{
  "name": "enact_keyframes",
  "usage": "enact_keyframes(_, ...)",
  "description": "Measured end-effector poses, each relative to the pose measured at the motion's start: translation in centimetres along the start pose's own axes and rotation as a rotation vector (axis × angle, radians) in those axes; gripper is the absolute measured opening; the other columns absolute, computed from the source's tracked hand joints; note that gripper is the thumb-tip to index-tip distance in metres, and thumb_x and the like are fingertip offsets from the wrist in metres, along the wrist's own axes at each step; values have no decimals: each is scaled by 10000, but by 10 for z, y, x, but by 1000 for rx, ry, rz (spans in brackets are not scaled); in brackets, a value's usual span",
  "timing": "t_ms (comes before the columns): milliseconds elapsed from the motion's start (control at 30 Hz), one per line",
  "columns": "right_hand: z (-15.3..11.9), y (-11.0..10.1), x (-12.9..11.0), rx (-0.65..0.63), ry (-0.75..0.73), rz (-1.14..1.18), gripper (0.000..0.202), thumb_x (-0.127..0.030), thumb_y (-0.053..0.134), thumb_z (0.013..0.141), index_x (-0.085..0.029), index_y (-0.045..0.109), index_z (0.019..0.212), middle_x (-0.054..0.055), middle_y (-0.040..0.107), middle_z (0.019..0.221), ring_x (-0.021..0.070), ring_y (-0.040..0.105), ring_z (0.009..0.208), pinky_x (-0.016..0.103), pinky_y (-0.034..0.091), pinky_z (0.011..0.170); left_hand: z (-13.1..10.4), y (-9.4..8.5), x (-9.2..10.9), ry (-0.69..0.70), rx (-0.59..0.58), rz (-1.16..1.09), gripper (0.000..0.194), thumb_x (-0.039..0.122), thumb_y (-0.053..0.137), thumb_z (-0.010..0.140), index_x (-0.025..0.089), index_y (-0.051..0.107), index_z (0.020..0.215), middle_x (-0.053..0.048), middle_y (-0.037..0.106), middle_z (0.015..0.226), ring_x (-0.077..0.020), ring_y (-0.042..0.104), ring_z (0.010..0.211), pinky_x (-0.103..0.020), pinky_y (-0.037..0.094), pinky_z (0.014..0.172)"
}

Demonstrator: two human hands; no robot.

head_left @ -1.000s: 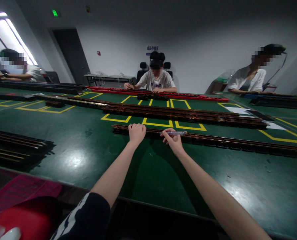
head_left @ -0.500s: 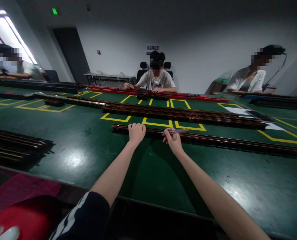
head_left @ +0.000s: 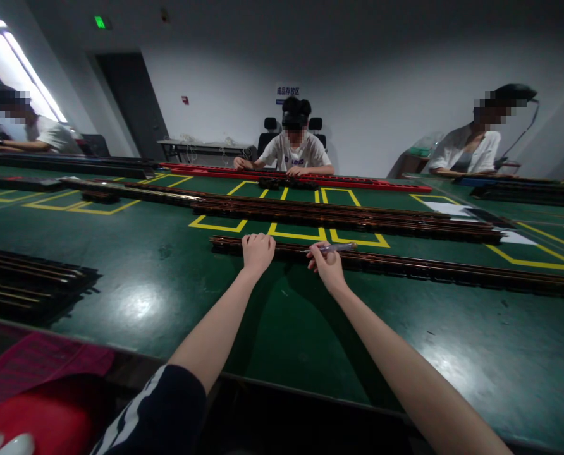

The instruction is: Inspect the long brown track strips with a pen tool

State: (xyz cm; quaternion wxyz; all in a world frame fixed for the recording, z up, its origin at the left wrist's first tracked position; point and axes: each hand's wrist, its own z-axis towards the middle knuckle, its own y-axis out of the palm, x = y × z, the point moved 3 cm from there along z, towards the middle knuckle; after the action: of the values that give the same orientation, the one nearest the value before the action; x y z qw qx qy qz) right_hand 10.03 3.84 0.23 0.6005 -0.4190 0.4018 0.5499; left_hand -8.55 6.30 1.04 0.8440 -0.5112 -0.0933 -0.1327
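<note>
A long dark rail (head_left: 405, 270) with coppery strips lies across the green table (head_left: 177, 303) in front of me. Near its left end, my left hand (head_left: 258, 256) is closed over it, the fingertips hidden on the far side. My right hand (head_left: 328, 265) pinches a slim pen-like tool (head_left: 337, 247) with a clear barrel. The tool slants nearly flat above the rail, its thin tip pointing left. Whether that tip touches the rail I cannot tell.
Beyond lie more dark rails (head_left: 348, 218) and a red rail (head_left: 377, 184), where a co-worker (head_left: 295, 151) sits. Yellow tape outlines (head_left: 296, 234) mark the table. At left are stacked rails (head_left: 30, 281); below the edge, a pink basket (head_left: 49, 363). Two more people sit left and right.
The view has shifted very slightly, so everything sits a little further left. Both hands keep their places at the rail, and the pen-like tool stays in my right hand.
</note>
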Motion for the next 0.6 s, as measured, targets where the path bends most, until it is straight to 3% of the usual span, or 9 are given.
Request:
enact_keyframes(233, 1, 0, 3, 29, -14, 5, 493, -665, 602, 721, -184, 563, 821, 13, 638, 715, 111, 584, 502, 210, 441, 412, -4, -1, 14, 135, 22, 2, 433, 270, 267, 964, 167, 685, 1011, -95, 715, 1080, -208, 633, 1014, -433, 275, 1103)
enact_keyframes(400, 1, 0, 0, 29, -17, -17, 497, -674, 598, 716, -187, 570, 814, 21, 647, 718, 117, 574, 490, 231, 437, 424, -5, 3, 21, 254, -33, -28, 411, 271, 284, 964, 174, 653, 1119, -91, 692, 1154, -203, 617, 1062, -401, 366, 1013)
enact_keyframes(600, 0, -1, -3, 27, -43, -23, 467, -649, 595, 741, -187, 571, 802, 24, 649, 716, 114, 569, 491, 237, 449, 447, -3, 4, 23, 223, -33, 46, 470, 297, 244, 965, 168, 695, 1005, -107, 721, 1014, -232, 636, 933, -394, 416, 851)
